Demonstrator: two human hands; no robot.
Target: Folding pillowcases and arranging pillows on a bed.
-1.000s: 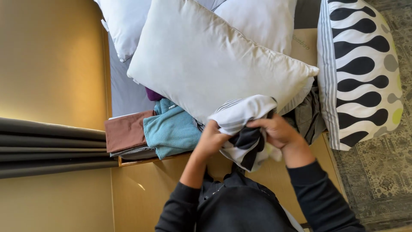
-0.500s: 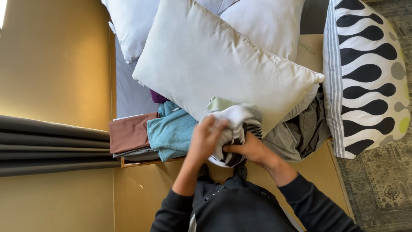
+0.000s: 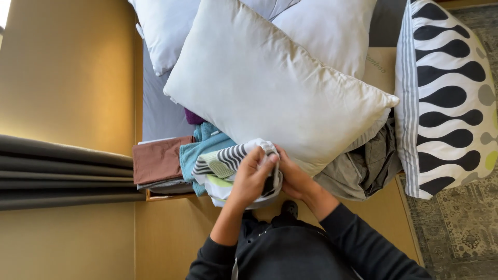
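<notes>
While both hands work at the near edge of the bed (image 3: 161, 111), a bundled patterned cloth (image 3: 231, 166), white with black wavy stripes and a patch of pale green, sits between them. It lies on top of a teal folded cloth (image 3: 199, 150), just beside a brown folded cloth (image 3: 158, 159) and against the lower edge of a big white pillow (image 3: 270, 88). The left hand (image 3: 250, 179) covers the bundle from the near side, its fingers curled and clamped on the fabric. The right hand (image 3: 293, 176) presses in from the other side, fingers closed around the same bundle, though their tips are hidden under the cloth. The step in hand looks like gathering or folding this piece into a tight packet. The next move would call for keeping the loose edges tucked in while the bundle is squared up. A crumpled grey sheet (image 3: 358, 171) lies to the right, and a black-and-white patterned pillow (image 3: 446, 93) stands further right.
</notes>
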